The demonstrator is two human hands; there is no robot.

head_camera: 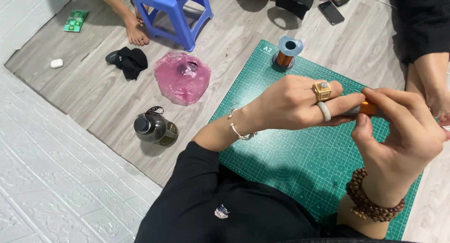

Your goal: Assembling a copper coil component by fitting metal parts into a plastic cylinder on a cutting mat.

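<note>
Far left of the fingers, on the pale wood-look floor (93, 90): a small white oval case (56, 63), a crumpled black cloth (129, 61), a glossy pink plastic bag (182, 78), and a dark smooth bottle (154, 128) lying on its side. A blue plastic stool (173, 11) stands beyond them.

The hands work over a green gridded cutting mat (290, 158). A spool of copper wire (286, 53), pale blue flanges, stands upright on the mat, beyond the left hand's knuckles.

Left hand (293, 104), with a gold ring and a pale band, is curled, fingers (344, 102) pressed onto a small orange cylinder (368, 108). The cylinder lies between the two hands, long axis roughly left-right, mostly hidden; possibly a tool handle or small coil, hard to tell.

Right hand (398, 135), wooden bead bracelet on the wrist, pinches the cylinder's right end with thumb and forefinger. Both hands touch it; neither is nearer.
</note>
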